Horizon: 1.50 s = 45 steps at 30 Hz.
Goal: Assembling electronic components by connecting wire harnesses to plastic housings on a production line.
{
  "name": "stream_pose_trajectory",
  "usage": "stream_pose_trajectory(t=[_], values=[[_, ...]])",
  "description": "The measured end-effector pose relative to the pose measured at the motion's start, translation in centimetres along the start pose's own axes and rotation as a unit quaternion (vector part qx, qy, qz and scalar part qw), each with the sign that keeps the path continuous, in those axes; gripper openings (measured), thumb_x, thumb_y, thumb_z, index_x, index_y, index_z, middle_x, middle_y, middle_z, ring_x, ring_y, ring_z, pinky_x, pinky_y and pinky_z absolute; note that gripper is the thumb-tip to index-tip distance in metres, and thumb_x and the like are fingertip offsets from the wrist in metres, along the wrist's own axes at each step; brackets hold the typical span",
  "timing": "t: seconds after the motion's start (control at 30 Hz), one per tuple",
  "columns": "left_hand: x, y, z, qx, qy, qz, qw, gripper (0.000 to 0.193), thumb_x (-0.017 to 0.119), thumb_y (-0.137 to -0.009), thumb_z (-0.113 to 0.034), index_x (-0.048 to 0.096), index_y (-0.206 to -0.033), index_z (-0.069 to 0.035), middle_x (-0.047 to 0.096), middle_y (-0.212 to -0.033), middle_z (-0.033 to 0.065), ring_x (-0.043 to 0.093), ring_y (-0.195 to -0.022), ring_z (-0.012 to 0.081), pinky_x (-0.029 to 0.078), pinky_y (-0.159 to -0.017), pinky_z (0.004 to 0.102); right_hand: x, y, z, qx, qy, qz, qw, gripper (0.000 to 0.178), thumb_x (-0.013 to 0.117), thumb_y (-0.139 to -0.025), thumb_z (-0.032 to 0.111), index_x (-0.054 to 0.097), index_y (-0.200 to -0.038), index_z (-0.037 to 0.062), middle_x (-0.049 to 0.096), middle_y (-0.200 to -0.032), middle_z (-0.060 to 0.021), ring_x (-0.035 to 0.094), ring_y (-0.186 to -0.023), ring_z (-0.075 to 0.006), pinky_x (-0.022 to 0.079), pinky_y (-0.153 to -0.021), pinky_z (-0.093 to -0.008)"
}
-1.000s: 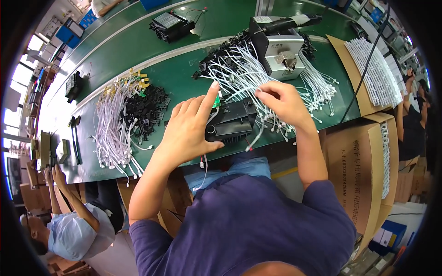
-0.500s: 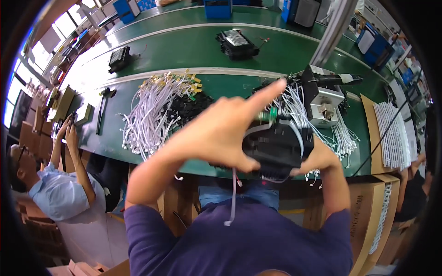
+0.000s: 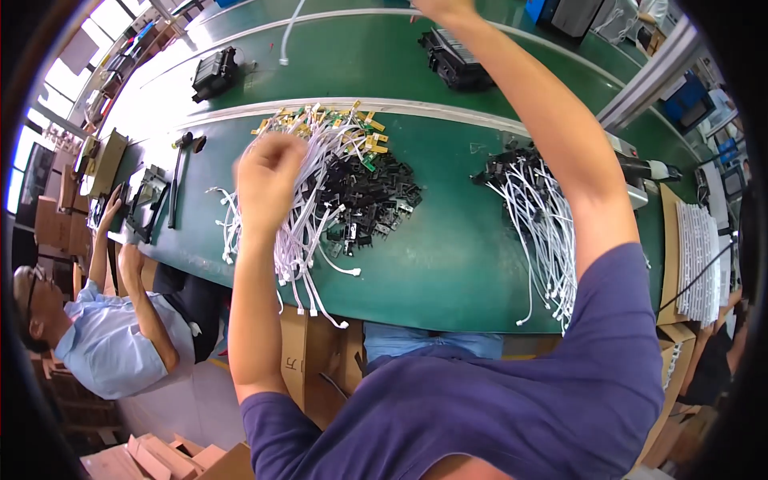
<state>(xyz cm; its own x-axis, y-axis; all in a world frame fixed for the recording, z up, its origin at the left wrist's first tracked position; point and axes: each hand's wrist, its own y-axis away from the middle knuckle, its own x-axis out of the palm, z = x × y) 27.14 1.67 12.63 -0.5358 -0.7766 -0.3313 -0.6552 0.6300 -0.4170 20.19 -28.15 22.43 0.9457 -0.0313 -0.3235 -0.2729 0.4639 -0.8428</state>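
Over the pile of white cables [image 3: 300, 240] is my left hand [image 3: 270, 164], with its fingers loosely curled and smeared by motion. Whether it touches a cable cannot be made out. Black plastic parts [image 3: 364, 196] lie heaped beside the cables, and yellow-gold tabs with green bits [image 3: 352, 128] lie at the far end of the pile. My right hand [image 3: 445, 6] reaches far across the bench, and the upper picture edge cuts off its fingers. Closest below it is a black device housing [image 3: 456, 62]. A loose white cable [image 3: 292, 32] hangs in from the upper edge.
A second black housing [image 3: 214, 74] sits at the far left. A second bundle of white cables [image 3: 544, 240] lies under my right arm, near a metal machine [image 3: 636, 192]. A black-handled tool [image 3: 176, 180] lies at left. A co-worker in a light blue shirt [image 3: 120, 344] handles parts there.
The black housing that both hands held over the bench's front is out of sight. My right hand has reached far forward; my left has moved left over the cables. The view has shifted.
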Motion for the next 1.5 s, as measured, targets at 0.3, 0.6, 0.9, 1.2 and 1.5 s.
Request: stream_pose_trajectory(t=[0.3,0.6,0.9,1.2,1.5], values=[[8.5,0.2,4.9,0.176,-0.179,0.274,0.928,0.003,0.07,-0.075,-0.01,0.071,-0.077,-0.008,0.058,-0.077,0.0071,0.057,-0.08,0.0283,0.047,-0.072,0.0389,21.1,7.7,-15.7,-0.257,0.273,0.143,0.916,0.034,0.061,-0.079,0.019,0.054,-0.109,0.0034,0.057,-0.103,-0.0106,0.055,-0.1,-0.0301,0.045,-0.088,-0.0442],[12.4,1.5,4.0,0.221,-0.244,0.417,0.847,0.024,0.061,-0.068,0.001,0.068,-0.088,-0.009,0.053,-0.094,0.0077,0.05,-0.094,0.0273,0.041,-0.078,0.0383,9.4,5.7,-8.8,-0.058,0.152,0.519,0.839,0.068,0.078,-0.075,0.034,0.045,-0.126,0.0043,0.058,-0.119,-0.0195,0.059,-0.108,-0.0358,0.048,-0.089,-0.0489],[13.2,1.0,4.1,0.24,-0.277,0.468,0.804,0.028,0.07,-0.069,-0.003,0.066,-0.096,-0.003,0.054,-0.098,0.013,0.052,-0.098,0.0329,0.043,-0.087,0.0406,-22.2,23.7,-2.0,0.149,-0.305,0.622,0.706,0.038,0.074,-0.083,0.025,0.063,-0.109,-0.0014,0.068,-0.092,-0.0123,0.066,-0.079,-0.0192,0.053,-0.07,-0.0311],[11.1,1.3,3.1,0.227,-0.285,0.34,0.867,0.034,0.068,-0.072,-0.002,0.063,-0.105,0.001,0.062,-0.106,0.0156,0.059,-0.097,0.0332,0.046,-0.089,0.0393,-30.3,30.9,-4.5,0.253,-0.221,0.416,0.845,0.035,0.07,-0.085,0.022,0.064,-0.111,-0.0003,0.067,-0.099,-0.0133,0.067,-0.086,-0.0219,0.052,-0.077,-0.0321],[16.7,8.9,5.2,-0.107,0.08,0.311,0.941,0.035,0.058,-0.087,0.001,0.058,-0.122,0.005,0.062,-0.096,0.0076,0.06,-0.075,0.0122,0.05,-0.065,0.0233,-42.5,26.6,-19.5,0.313,0.361,0.055,0.877,0.026,0.064,-0.085,0.033,0.073,-0.095,0.011,0.069,-0.091,-0.016,0.065,-0.084,-0.0364,0.052,-0.073,-0.045]])
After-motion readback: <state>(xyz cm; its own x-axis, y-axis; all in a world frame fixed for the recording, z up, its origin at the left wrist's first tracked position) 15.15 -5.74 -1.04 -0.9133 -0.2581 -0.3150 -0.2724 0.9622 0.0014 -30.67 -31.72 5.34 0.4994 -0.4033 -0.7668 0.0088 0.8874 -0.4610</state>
